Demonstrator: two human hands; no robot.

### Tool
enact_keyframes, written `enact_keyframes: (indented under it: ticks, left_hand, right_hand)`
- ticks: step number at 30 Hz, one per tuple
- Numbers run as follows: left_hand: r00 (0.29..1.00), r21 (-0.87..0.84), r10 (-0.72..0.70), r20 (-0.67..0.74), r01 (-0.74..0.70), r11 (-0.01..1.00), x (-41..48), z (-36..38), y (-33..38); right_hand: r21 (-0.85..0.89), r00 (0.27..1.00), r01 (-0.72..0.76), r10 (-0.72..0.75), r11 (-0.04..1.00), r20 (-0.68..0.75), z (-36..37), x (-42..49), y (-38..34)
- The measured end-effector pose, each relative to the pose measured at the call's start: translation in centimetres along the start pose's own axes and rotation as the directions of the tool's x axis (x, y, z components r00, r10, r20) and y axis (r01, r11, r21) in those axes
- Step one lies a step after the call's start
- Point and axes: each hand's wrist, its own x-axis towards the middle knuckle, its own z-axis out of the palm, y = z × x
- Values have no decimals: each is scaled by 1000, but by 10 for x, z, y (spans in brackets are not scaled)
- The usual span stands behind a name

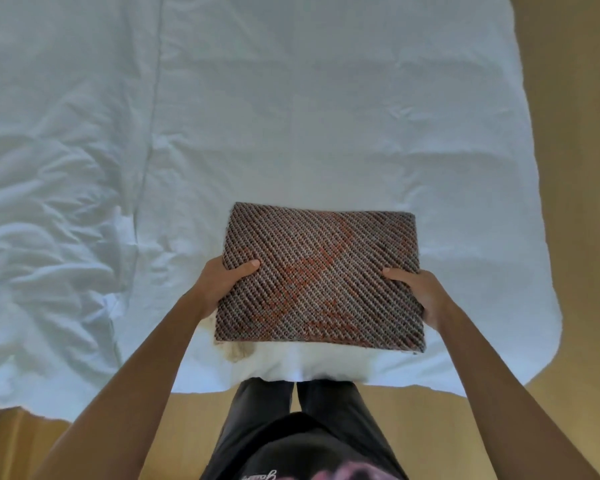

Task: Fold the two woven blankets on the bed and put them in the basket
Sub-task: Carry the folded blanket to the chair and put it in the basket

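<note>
Woven blanket (321, 277), fingers hidden beneath

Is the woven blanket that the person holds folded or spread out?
Folded. The woven blanket is a compact rectangle with straight edges, gripped at its sides by the left hand and the right hand.

The single head-worn camera looked steeply down from close above the bed's (291, 98) near edge.

I see one woven blanket (321, 277), brown with orange patterning, folded into a flat rectangle, over the bed (291, 116) near its front edge.
</note>
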Motion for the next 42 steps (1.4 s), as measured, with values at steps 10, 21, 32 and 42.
enact_keyframes:
  ticks: [10,21,32,42]
  left_hand:
    - [984,136,122,133,-140,981,-56,21,43]
    - [892,352,49,450,-228,908,-73,60,52]
    - [717,596,-158,679,-413,688,-138,202,18]
    - [542,651,-363,758,-595,472,-254,359,-89]
  right_hand:
    - [146,966,196,-165,970,-200,-18,-112,38]
    - [370,866,342,-137,863,-481,6,-212,148]
    - [618,713,492,122,613,-690,6,-305,300]
    - [672,562,662,374,332,-738,-13,-392,458]
